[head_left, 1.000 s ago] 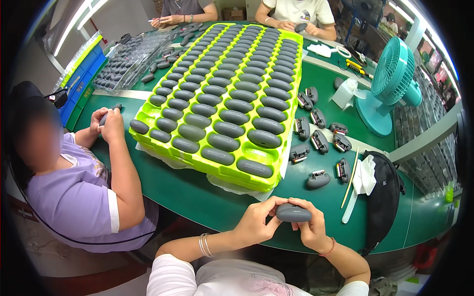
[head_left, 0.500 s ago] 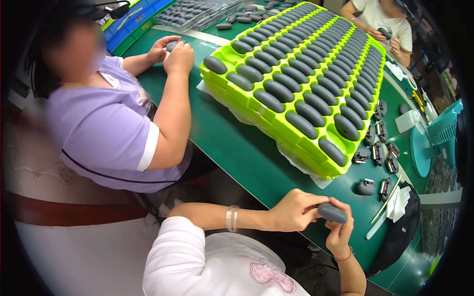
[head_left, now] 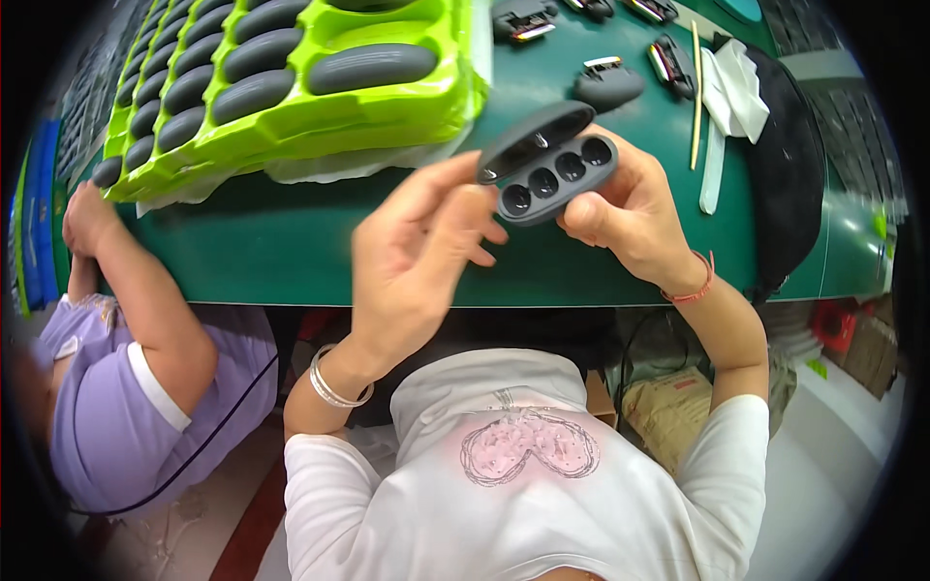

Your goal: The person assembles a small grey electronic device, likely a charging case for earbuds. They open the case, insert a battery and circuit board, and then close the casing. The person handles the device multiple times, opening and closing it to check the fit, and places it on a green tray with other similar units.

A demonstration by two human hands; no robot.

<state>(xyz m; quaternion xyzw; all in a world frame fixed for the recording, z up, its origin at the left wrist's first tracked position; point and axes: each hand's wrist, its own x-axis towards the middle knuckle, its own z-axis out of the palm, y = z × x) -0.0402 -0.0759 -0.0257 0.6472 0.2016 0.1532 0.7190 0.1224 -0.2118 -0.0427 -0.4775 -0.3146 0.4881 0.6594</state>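
A dark grey earbud case (head_left: 559, 181) is held above the green table with its lid (head_left: 536, 138) raised. Several round black wells show in its base, with no earbuds in them. My right hand (head_left: 635, 208) grips the right end of the case, thumb on the near side and fingers behind. At the left end, my left hand (head_left: 412, 252) has its fingers loosely bent and apart. Its index fingertip is close to the lid's edge; whether it touches is unclear, as the hand is slightly blurred.
A lime-green tray (head_left: 387, 111) of dark oval cases stands at the far left. Opened case parts (head_left: 608, 85) lie behind my hands. To the right are a wooden stick (head_left: 695, 107), white tissue (head_left: 736, 92) and a black cloth item (head_left: 790, 184). A co-worker's arm (head_left: 155, 281) rests at left.
The case was closed between both hands; now its lid is up and its wells show. My left hand has loosened from it. The head view has turned, putting the tray farther left.
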